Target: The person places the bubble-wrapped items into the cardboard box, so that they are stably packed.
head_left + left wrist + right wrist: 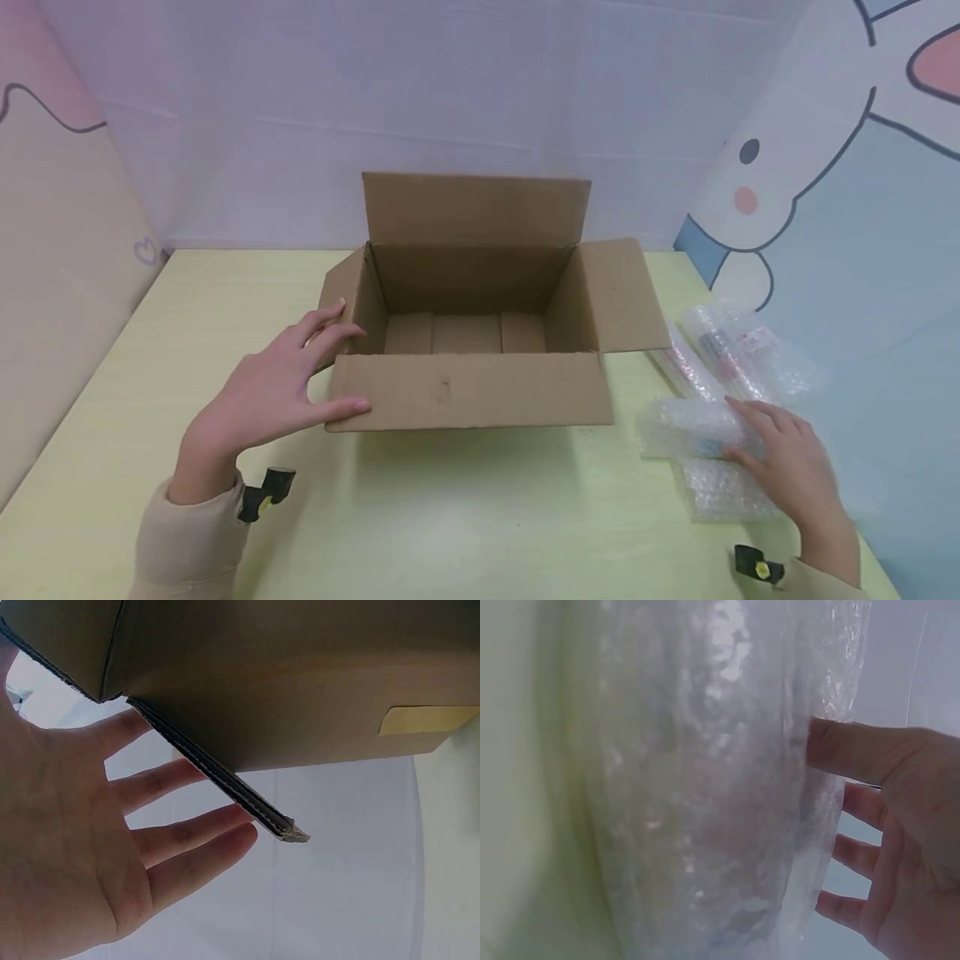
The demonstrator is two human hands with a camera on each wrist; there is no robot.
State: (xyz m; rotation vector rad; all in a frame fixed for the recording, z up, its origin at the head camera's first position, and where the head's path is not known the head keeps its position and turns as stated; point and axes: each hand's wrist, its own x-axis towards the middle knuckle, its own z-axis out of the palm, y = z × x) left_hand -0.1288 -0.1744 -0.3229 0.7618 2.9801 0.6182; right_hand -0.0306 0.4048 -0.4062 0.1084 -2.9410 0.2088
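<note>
An open brown cardboard box (468, 387) stands in the middle of the pale green table (465, 517), its flaps spread and its inside bare. My left hand (288, 379) is open, fingers straight, at the box's near left corner, thumb against the front flap (225, 776). My right hand (780, 454) lies on a bubble-wrapped bundle (693, 427) at the right of the table, thumb and fingers touching its wrap (705, 795) loosely, not curled tight.
Two more bubble-wrapped packages (738, 350) lie farther back on the right, and a flat piece of bubble wrap (723, 492) under my right hand. Printed backdrop walls close in behind and on both sides.
</note>
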